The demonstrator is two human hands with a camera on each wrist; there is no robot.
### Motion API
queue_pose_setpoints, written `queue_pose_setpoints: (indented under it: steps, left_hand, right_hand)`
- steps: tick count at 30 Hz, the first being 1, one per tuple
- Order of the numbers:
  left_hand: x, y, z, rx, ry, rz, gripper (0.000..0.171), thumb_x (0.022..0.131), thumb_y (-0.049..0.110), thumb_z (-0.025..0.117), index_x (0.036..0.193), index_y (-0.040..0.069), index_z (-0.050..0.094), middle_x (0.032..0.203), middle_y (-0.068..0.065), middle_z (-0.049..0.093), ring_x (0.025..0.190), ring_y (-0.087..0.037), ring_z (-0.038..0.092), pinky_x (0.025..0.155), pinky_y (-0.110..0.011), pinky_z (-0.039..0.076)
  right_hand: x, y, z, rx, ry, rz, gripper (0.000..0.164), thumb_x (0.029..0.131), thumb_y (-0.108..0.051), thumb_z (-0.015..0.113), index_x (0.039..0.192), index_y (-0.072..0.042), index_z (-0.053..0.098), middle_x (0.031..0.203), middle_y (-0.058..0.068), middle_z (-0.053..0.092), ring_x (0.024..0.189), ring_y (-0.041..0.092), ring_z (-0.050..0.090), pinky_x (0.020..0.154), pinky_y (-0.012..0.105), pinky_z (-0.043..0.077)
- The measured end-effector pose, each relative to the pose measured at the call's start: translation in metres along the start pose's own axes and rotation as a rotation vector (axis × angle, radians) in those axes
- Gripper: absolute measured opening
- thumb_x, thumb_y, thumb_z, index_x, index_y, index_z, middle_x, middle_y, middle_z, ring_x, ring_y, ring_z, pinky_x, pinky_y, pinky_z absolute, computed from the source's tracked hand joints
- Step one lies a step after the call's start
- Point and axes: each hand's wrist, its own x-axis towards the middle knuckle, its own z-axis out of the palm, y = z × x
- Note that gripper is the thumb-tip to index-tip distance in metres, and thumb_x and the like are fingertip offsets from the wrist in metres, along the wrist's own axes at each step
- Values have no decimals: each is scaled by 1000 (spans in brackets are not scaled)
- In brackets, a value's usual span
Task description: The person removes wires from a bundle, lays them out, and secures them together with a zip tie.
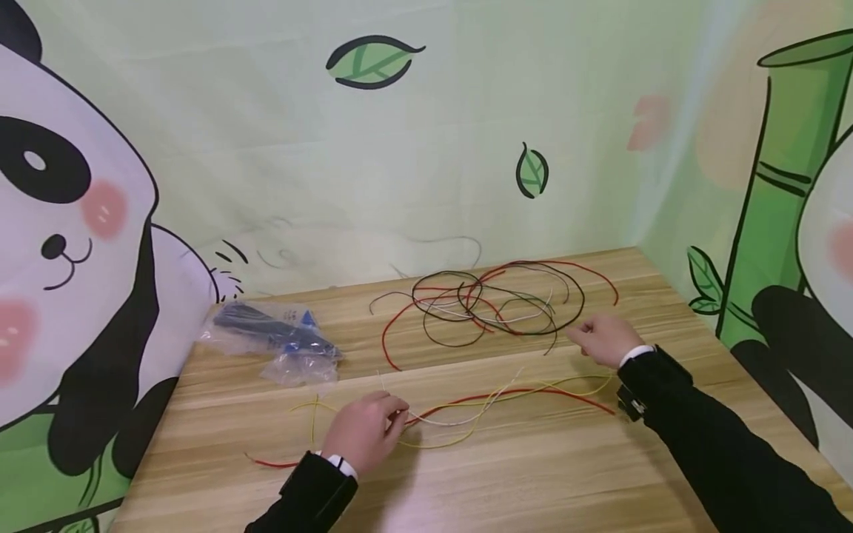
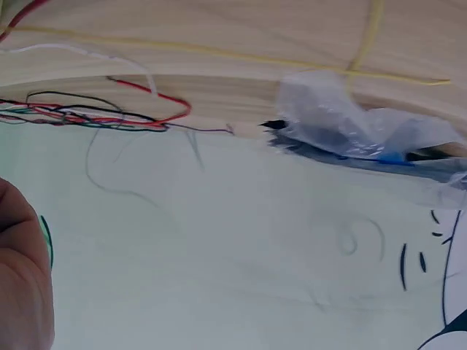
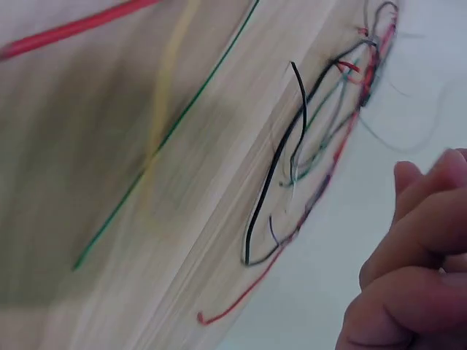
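Note:
In the head view my left hand (image 1: 366, 429) pinches a white wire (image 1: 453, 423) at its fingertips. The wire's short end sticks up beyond the fingers, and its long part trails right over a red wire (image 1: 553, 392) and yellow wires (image 1: 440, 447). In the left wrist view only the edge of that hand shows. Farther right, my right hand (image 1: 606, 339) has its fingers curled beside a pile of looped wires (image 1: 520, 333) in black, red, green and white; nothing shows between them. A straight green wire (image 3: 197, 102) crosses a yellow one in the right wrist view.
A clear plastic bag (image 1: 300, 366) with dark contents (image 1: 266, 329) lies at the back left of the wooden table (image 1: 493, 488). Behind it hangs a pale green backdrop (image 1: 266, 148) with printed pandas, leaves and bamboo, which meets the table's back edge.

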Motion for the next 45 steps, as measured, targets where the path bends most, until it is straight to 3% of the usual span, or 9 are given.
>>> queue_pose_setpoints:
  steps: [7,11,13,21,28,32,36,39,45]
  left_hand:
    - [25,12,10,-2,-21,26,6,87,19,69,85,15,74,76,7,65,66,-4,59,59,-24,48]
    - [31,15,14,-18,-38,22,7,87,20,69,84,15,74,76,6,65,65,-4,58,59,-24,48]
    - [33,15,16,-24,-43,17,8,87,20,69,85,14,74,75,6,65,65,-4,58,59,-24,48]
    - [32,13,20,-34,-69,-21,8,88,19,70,87,13,74,79,4,67,67,-6,59,61,-25,49]
    - [30,11,21,-43,-76,-23,7,88,17,69,88,12,74,81,2,68,70,-7,61,63,-26,50]
    - [29,9,20,-50,-69,-23,8,88,18,68,88,12,74,82,2,68,71,-7,61,64,-26,50]
    - [29,8,16,-51,-60,-23,7,88,17,68,87,12,74,80,4,67,70,-7,60,64,-26,50]
    - [29,8,13,-49,-52,-19,8,88,17,68,88,13,74,79,5,67,69,-6,59,63,-26,49]
    - [29,11,5,-62,-41,-34,9,89,18,67,91,13,75,79,5,67,67,-4,58,61,-24,48]
  right_hand:
    - [38,-10,19,-88,-78,111,47,95,-39,51,60,-10,61,56,3,60,47,15,54,49,27,39]
    - [49,-13,28,-211,-65,136,46,94,-35,51,76,5,67,83,23,67,72,31,63,70,38,50]
    - [53,-14,31,-243,-42,142,46,93,-33,52,81,9,66,94,28,66,82,36,62,77,44,50]
    - [64,-10,46,-303,-19,168,45,91,-30,55,87,14,66,102,33,63,92,44,62,82,50,50]
    - [65,-9,45,-320,-21,140,30,91,-17,51,88,9,66,104,31,63,94,45,61,81,52,50]
    - [64,-18,40,-207,60,118,34,94,-21,49,71,2,61,87,23,64,79,35,61,73,45,50]
    - [62,-31,37,-59,145,64,40,94,-24,49,57,-11,44,59,4,47,56,21,44,55,32,38]
    - [58,-45,35,6,177,29,41,93,-25,51,56,-13,40,54,-2,37,52,17,37,52,29,29]
    - [48,-72,36,53,206,-57,32,95,-25,55,68,-10,57,58,-2,44,56,17,42,56,29,33]
